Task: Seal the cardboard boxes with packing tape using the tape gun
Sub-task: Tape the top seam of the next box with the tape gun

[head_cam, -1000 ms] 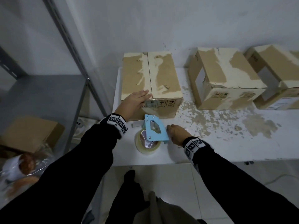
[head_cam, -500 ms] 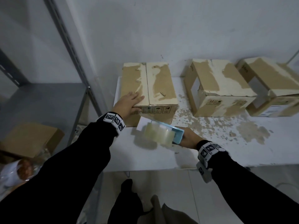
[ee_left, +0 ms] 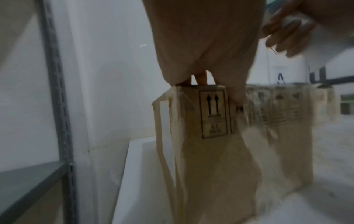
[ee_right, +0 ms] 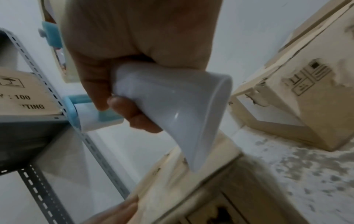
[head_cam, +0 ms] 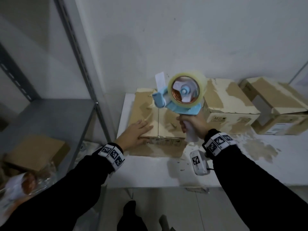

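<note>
A light-blue tape gun (head_cam: 181, 100) with a clear tape roll (head_cam: 185, 90) is held up above the leftmost cardboard box (head_cam: 168, 125). My right hand (head_cam: 194, 124) grips its white handle (ee_right: 172, 109), fingers curled round it. A loose white tape end (head_cam: 160, 81) sticks up from the gun's front. My left hand (head_cam: 135, 135) lies flat with straight fingers on the near left corner of that box (ee_left: 212, 115), whose two top flaps meet at a centre seam (head_cam: 158, 120).
Two more worn cardboard boxes (head_cam: 228, 104) (head_cam: 273, 104) sit to the right on the white table (head_cam: 150, 170), against the wall. A grey metal shelf (head_cam: 50, 117) with an upright post (head_cam: 78, 52) stands on the left, holding a small box (head_cam: 36, 152).
My right hand has lifted the tape gun from the table in front of the box to high above it, roll now facing me. The left hand stays on the box.
</note>
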